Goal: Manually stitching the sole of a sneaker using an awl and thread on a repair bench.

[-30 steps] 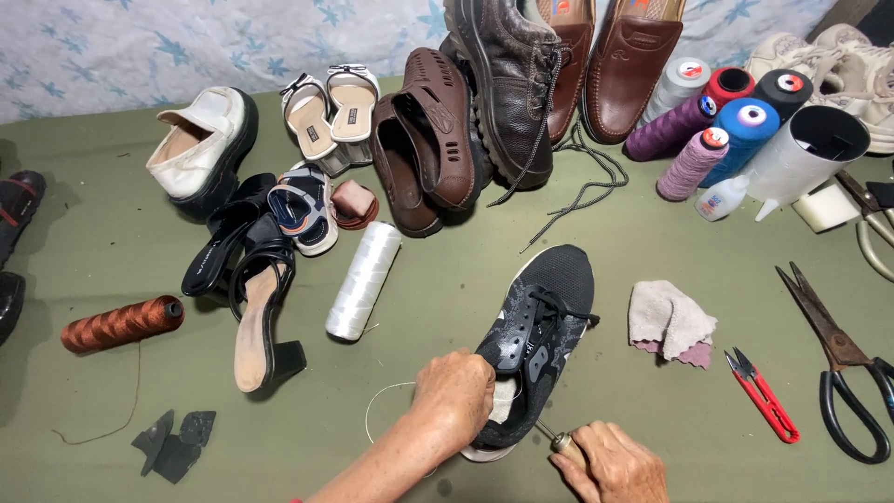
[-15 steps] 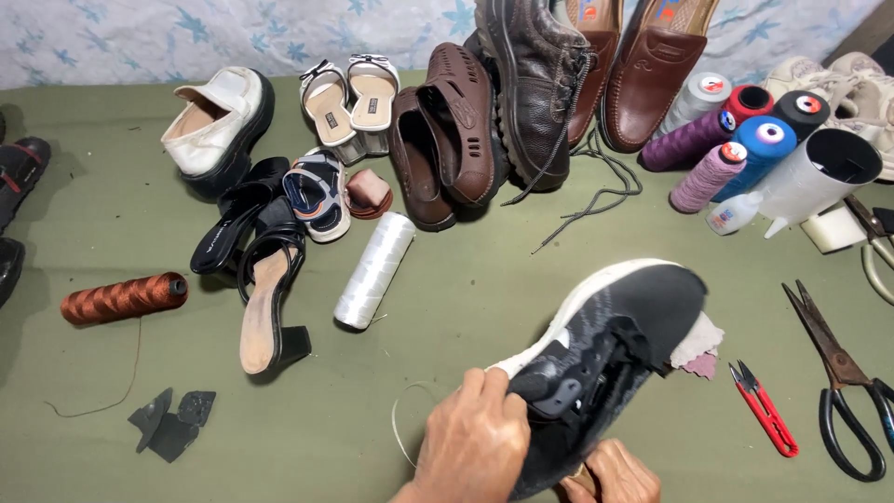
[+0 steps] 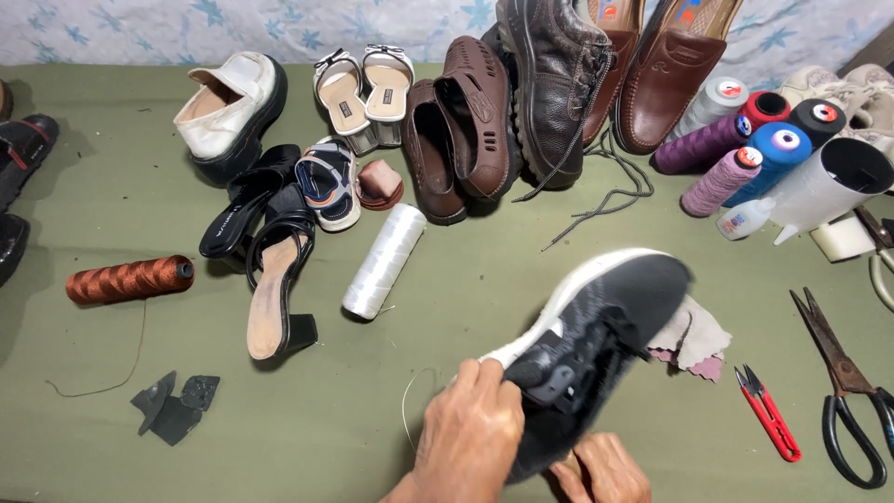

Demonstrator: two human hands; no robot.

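A black mesh sneaker with a white sole (image 3: 596,335) is held tilted on its side above the green table, toe pointing to the upper right. My left hand (image 3: 470,438) grips its heel end from the left. My right hand (image 3: 601,470) is tucked under the shoe near the bottom edge, mostly hidden, fingers closed; what it holds cannot be made out. A thin white thread (image 3: 410,401) loops on the table just left of my left hand.
A white thread spool (image 3: 382,261) and a rust-brown spool (image 3: 130,279) lie to the left. Several shoes and sandals line the back. Coloured thread cones (image 3: 745,149), black scissors (image 3: 847,391), red snips (image 3: 768,414), a cloth scrap (image 3: 694,340) and black sole pieces (image 3: 172,405) surround the work.
The sneaker was lying flat on the table a second ago; both hands have lifted and turned it onto its side, the white sole now facing up and left.
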